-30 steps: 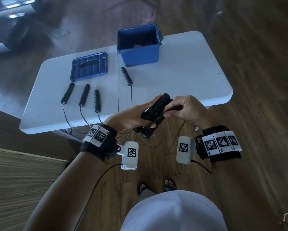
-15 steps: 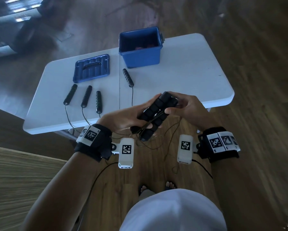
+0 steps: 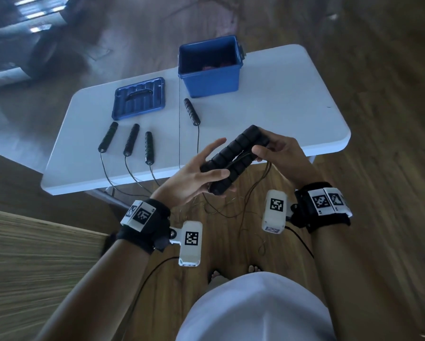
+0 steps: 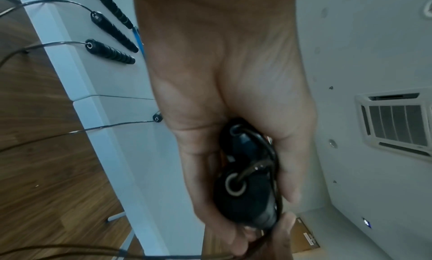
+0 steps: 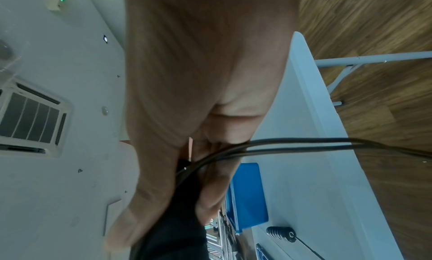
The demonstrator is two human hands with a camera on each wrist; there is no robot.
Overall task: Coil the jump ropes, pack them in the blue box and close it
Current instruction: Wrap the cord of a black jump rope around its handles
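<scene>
While above the table's (image 3: pixel 268 114) edge, both hands' fingers clamped on paired rope handles (image 3: pixel 233 157).

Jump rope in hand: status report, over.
Left hand and right hand hold paired black foam handles. Cord hangs uncoiled. Blue plastic box open, unobstructed.

Two black ribbed jump rope handles (image 3: pixel 233 158) held side by side in front of the desk edge, thin dark cord (image 3: pixel 236 210) dangling in loose loops below. Four more black handles (image 3: pixel 132 140) lie on the desk, cords trailing off the near edge. Blue box (image 3: pixel 210 67) open, upright at the far side; blue lid (image 3: pixel 138 98) flat to its left
</scene>
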